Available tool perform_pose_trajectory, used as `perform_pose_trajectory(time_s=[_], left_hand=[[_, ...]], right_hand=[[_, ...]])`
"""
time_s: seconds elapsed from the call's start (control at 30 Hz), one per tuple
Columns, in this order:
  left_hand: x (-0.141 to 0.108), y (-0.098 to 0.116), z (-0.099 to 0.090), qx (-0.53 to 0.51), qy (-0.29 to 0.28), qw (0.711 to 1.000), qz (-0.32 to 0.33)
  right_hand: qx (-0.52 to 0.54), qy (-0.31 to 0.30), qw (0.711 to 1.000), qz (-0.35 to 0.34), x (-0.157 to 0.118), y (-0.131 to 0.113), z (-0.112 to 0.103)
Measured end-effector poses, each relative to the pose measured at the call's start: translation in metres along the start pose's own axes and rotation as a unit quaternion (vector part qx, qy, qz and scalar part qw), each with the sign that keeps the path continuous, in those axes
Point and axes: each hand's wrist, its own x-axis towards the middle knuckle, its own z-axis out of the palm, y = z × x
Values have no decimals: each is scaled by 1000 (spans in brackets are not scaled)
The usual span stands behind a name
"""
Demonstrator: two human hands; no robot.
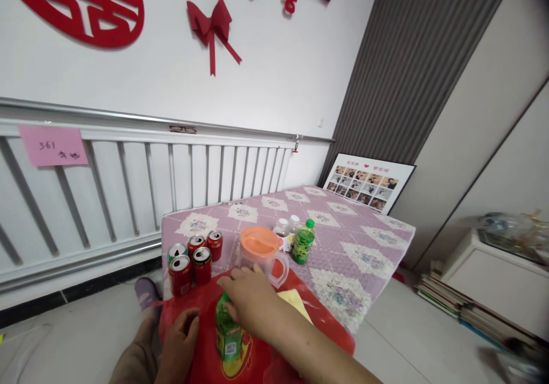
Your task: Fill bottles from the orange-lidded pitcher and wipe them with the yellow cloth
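Note:
A green drink bottle [229,338] with a printed label stands on the red plastic bag [201,367]. From above, my right hand [249,298] is closed around its top, and the cap is hidden under the fingers. My left hand [182,335] is just left of the bottle, apart from it. Its fingers are loosely curled with a gap at the thumb, and I see nothing in them. Beyond my right hand is a clear plastic jug [278,272] with an orange lid [259,241]. A yellow cloth or paper [295,303] lies partly under my right forearm.
Several open drink cans [180,275] cluster at the table's left. Behind the jug are a second green bottle [303,244] and two small white-capped bottles [282,228]. The flowered tablecloth [343,246] reaches a radiator [240,169]. A photo board [369,181] leans at the back.

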Motion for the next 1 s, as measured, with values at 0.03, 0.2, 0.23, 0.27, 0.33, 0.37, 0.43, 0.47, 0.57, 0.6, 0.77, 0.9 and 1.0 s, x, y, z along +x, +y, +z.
perform_pose_trajectory(time_s=[0.03,0.2,0.23,0.27,0.33,0.37,0.43,0.47,0.57,0.6,0.77,0.9,1.0], left_hand=[[1,-1,0,1,-2,1000,2],[1,6,-2,-25,-12,1000,-3],[1,10,-4,-32,-17,999,-7],[0,13,-5,-40,-21,999,-12],[-1,22,-8,-52,-26,998,-19],[-1,26,-10,-55,-23,998,-24],[-3,38,-15,-65,-9,997,-30],[-5,46,-17,-75,-2,997,-34],[-15,77,-30,-128,-1,991,-30],[-18,91,-34,-118,-2,993,-19],[-26,150,-51,-32,-24,994,97],[-22,169,-43,-12,-18,996,92],[-21,170,-33,-13,-21,997,67]], right_hand=[[3,3,1000,2,-1,-1,1],[22,14,1000,15,-7,-3,7],[27,16,999,18,-8,-3,7],[35,19,999,21,-9,-3,8],[61,37,997,33,-12,-3,7],[82,55,994,43,-14,-2,6],[144,110,981,63,-20,-2,4],[184,143,970,74,-24,-1,4],[319,244,908,119,-34,-2,9],[358,271,883,136,-37,-2,12],[469,321,796,208,-41,-3,39],[496,311,765,267,-42,1,56],[496,314,755,293,-42,7,63]])
